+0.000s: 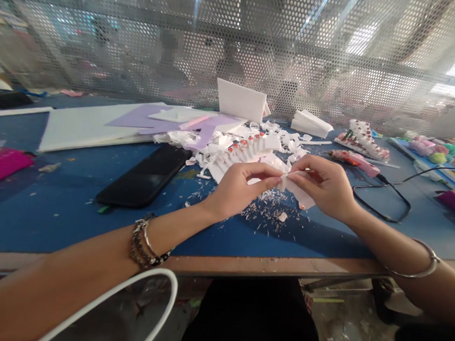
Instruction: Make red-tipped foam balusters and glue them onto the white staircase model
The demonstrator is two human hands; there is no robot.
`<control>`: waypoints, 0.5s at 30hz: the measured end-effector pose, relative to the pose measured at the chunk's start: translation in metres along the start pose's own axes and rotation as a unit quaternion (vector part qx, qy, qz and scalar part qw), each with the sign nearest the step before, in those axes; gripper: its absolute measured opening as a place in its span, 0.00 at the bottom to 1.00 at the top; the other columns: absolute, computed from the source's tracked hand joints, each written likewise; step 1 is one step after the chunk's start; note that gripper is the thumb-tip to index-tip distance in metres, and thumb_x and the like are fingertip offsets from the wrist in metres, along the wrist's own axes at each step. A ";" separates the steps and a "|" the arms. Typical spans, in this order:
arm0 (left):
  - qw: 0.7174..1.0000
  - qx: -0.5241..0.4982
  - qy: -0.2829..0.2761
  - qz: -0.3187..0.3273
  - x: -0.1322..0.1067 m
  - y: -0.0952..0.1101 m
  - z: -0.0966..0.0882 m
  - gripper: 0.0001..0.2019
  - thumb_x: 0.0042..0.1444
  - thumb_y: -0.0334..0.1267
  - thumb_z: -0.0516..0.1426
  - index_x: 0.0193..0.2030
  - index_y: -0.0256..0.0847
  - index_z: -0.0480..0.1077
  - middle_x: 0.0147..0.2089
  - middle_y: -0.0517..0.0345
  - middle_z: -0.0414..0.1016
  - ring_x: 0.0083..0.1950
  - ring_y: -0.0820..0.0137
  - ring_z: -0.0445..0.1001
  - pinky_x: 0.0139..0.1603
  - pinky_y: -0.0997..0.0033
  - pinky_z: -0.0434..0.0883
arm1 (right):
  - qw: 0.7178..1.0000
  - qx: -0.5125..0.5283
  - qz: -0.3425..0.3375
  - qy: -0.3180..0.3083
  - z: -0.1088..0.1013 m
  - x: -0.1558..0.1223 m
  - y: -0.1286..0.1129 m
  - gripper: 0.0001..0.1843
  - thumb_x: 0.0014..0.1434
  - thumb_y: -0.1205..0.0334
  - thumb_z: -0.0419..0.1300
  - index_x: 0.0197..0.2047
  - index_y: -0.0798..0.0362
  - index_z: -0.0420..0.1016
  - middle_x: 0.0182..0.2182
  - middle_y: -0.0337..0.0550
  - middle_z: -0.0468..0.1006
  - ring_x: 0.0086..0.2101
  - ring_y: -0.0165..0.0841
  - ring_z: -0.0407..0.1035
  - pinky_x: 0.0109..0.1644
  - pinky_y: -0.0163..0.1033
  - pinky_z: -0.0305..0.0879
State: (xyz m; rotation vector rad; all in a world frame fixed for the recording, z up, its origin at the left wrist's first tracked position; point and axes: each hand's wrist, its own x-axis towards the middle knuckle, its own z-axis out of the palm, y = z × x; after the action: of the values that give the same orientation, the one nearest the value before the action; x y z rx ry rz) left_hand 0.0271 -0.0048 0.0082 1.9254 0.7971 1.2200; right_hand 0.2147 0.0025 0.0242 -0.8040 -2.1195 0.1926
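Note:
My left hand (242,187) and my right hand (325,188) meet over the blue table (57,217), both pinching one small white paper piece (290,183) between thumb and fingers. Just behind the hands lies a pile of white paper scraps (228,150) with a folded white strip dotted with red (247,143). Fine white shreds (267,205) are scattered on the table below the hands.
A black phone (145,176) lies left of my hands. White and lilac sheets (100,123) sit at the back left, and a pink object (1,163) at the far left. A pink glue gun (352,159) with a black cable (386,199) is on the right. A perforated metal screen (234,48) stands behind.

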 end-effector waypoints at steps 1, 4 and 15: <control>1.000 -0.016 0.000 -0.003 0.000 0.000 0.000 0.06 0.51 0.38 0.58 0.35 0.40 0.74 0.33 0.59 0.77 0.36 0.73 0.73 0.38 0.77 0.68 | 1.000 0.022 0.016 -0.003 0.000 0.000 0.000 0.08 0.55 0.60 0.57 0.30 0.56 0.70 0.25 0.37 0.71 0.26 0.24 0.61 0.28 0.31 0.56; 0.998 -0.058 0.006 -0.009 0.000 0.000 -0.001 0.06 0.50 0.38 0.59 0.34 0.40 0.73 0.34 0.60 0.76 0.36 0.74 0.72 0.38 0.78 0.68 | 0.990 0.122 0.066 -0.024 0.002 -0.002 -0.001 0.09 0.55 0.59 0.56 0.31 0.56 0.69 0.25 0.37 0.70 0.24 0.23 0.61 0.26 0.30 0.57; 0.997 -0.072 0.011 -0.021 0.000 -0.001 0.002 0.07 0.48 0.38 0.60 0.33 0.39 0.71 0.32 0.60 0.74 0.34 0.75 0.71 0.36 0.78 0.68 | 0.985 0.167 0.039 -0.019 0.010 -0.006 -0.004 0.05 0.55 0.63 0.57 0.31 0.56 0.68 0.25 0.36 0.69 0.25 0.22 0.62 0.27 0.29 0.59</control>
State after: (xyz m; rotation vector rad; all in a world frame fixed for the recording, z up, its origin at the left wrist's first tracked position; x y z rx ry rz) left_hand 0.0293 -0.0044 0.0066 1.7749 0.7362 1.2405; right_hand 0.2076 -0.0028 0.0157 -0.6862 -2.0183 0.5924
